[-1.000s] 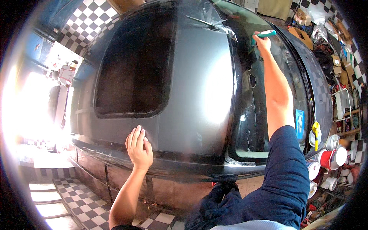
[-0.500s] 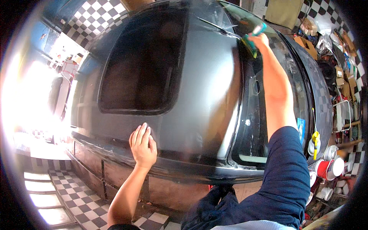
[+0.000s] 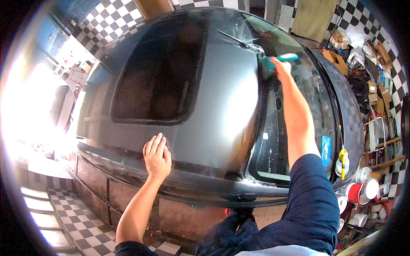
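Observation:
A dark grey car roof [image 3: 226,111] with a black sunroof [image 3: 162,72] spreads out in front of me. My left hand [image 3: 157,158] lies flat on the roof near its close edge, fingers stretched and holding nothing. Reaching far to the right, my right hand [image 3: 282,69] is wrapped round a teal-handled squeegee [image 3: 289,56]. Its head is blurred, over the far part of the sloping car window [image 3: 314,96], by the roof's edge. A thin black antenna [image 3: 232,38] sticks up from the roof just left of the squeegee.
At the right, a yellow-handled tool [image 3: 343,164] stands by the car, above white and red buckets [image 3: 358,192]. Cardboard boxes [image 3: 335,62] and plastic bags clutter the far right. Checkered tiles [image 3: 83,219] cover the floor at lower left; bright light glares at left.
My right hand has shifted slightly left and down and turned the squeegee, so its handle points more to the right. My left hand keeps resting on the roof. The view has shifted a little.

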The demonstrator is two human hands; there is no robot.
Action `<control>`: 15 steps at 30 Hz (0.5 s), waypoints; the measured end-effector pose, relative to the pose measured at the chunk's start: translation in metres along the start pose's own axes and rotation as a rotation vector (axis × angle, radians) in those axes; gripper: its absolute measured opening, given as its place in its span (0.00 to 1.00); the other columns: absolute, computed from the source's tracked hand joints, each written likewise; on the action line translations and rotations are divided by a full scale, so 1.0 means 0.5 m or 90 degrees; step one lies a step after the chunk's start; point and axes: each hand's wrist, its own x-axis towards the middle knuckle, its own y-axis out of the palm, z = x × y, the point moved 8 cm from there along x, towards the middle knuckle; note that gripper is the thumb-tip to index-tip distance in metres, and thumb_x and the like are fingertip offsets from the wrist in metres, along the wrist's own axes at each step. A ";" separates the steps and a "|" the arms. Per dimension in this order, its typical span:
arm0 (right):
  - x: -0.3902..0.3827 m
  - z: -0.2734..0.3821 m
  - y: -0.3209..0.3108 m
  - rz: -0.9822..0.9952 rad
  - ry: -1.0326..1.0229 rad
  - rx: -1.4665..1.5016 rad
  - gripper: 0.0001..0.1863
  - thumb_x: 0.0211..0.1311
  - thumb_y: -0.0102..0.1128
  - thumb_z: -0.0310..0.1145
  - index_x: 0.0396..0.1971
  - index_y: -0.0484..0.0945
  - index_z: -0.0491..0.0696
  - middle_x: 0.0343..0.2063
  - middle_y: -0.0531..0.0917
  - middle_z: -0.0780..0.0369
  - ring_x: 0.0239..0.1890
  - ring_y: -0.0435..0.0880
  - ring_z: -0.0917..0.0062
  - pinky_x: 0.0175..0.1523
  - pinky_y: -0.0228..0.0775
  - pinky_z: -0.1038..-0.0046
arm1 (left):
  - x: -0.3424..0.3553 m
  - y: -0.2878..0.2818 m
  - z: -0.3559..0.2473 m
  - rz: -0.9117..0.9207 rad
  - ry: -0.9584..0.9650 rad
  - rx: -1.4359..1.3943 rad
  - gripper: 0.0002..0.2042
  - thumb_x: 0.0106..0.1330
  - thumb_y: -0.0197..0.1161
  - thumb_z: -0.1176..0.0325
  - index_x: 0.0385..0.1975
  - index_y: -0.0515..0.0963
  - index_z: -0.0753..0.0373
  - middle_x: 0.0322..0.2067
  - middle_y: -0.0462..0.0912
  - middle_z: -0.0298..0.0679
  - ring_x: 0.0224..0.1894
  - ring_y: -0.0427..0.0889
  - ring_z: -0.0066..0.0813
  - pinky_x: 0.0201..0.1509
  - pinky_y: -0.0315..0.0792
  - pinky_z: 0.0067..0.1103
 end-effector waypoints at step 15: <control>-0.118 0.031 0.079 0.162 -0.080 0.089 0.12 0.46 0.71 0.35 0.31 0.84 0.48 0.22 0.80 0.70 0.17 0.70 0.85 0.21 0.60 0.80 | -0.003 -0.005 -0.003 -0.018 -0.003 0.015 0.13 0.59 0.54 0.72 0.44 0.76 0.67 0.51 0.76 0.41 0.55 0.72 0.39 0.61 0.60 0.33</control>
